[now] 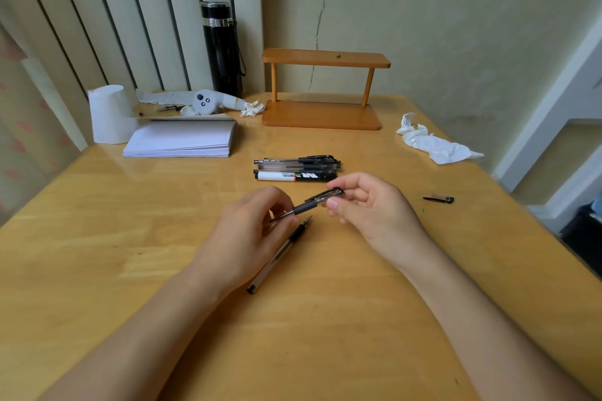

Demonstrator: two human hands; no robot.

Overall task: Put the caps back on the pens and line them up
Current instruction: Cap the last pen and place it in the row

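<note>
My left hand (pixel 250 234) and my right hand (pixel 368 205) both hold one black gel pen (pixel 308 205) just above the wooden table (pixel 163 238). The right fingers pinch its capped end; the left fingers grip the barrel. Under my left hand an uncapped clear pen (pixel 280 254) lies diagonally on the table, tip pointing away. Behind the hands, two capped gel pens (pixel 296 163) and a white-and-black marker (pixel 294 176) lie side by side. A loose black cap (pixel 439 199) rests on the table to the right.
A stack of white paper (pixel 182 140) and a white paper roll (pixel 109 114) sit at the back left, with a black flask (pixel 223 49) behind. A small wooden shelf (pixel 322 91) stands at the back centre. Crumpled tissue (pixel 436 143) lies at the right.
</note>
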